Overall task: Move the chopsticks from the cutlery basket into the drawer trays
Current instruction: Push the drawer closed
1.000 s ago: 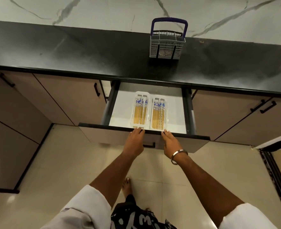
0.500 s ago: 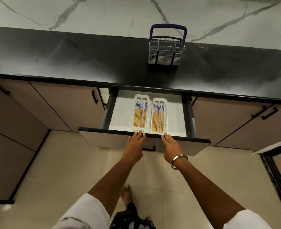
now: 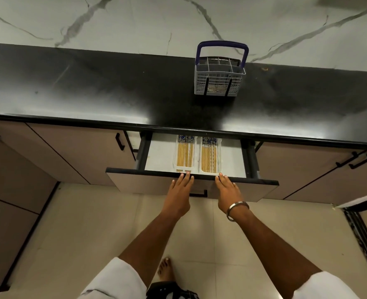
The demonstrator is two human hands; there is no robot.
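White plastic trays, two of them, left tray (image 3: 185, 154) and right tray (image 3: 210, 155), each packed with chopsticks (image 3: 184, 156), sit in the drawer (image 3: 232, 156) just beyond the fingertips. Left hand (image 3: 179, 192) and right hand (image 3: 228, 194) both lie flat with straight fingers on the drawer's front edge, gripping nothing. One cutlery basket (image 3: 219, 80) stands well past both hands on the counter (image 3: 92, 89).

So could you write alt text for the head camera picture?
Both hands, left hand and right hand, press flat on the front edge of a half-open drawer holding two white trays of chopsticks; a cutlery basket stands on the black counter above.
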